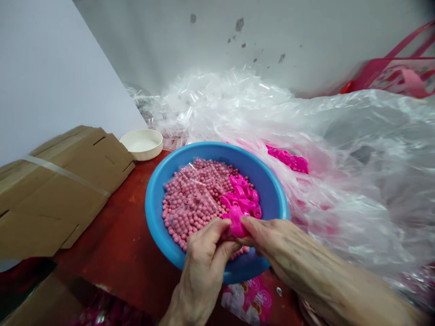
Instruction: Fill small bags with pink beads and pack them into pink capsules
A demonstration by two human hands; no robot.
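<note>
At nine o'clock from the blue bowl [154, 240] lie folded cardboard boxes [64, 190], with a white dish [144, 154] at about ten-thirty. Inside the bowl, the left side is filled with pink beads [173, 228], small clear packets [200, 203] of the same beads lying on top. My left hand [207, 258] comes in from six o'clock, fingertips drawn narrow on the left edge of a pink plastic piece [237, 222]. That piece sits at one o'clock from my left knuckles, over the near part of the bowl, its long axis running roughly from twelve to six. It is bright, smooth and curved, partly covered by my fingers. My right hand [273, 235] reaches in from four o'clock, thumb and finger pinching the other edge, so the piece lies at ten from it; neither hand is nearer. Just beyond, at one o'clock, is a heap of similar pieces [242, 194]; farther right spreads clear plastic sheeting [360, 181]
</note>
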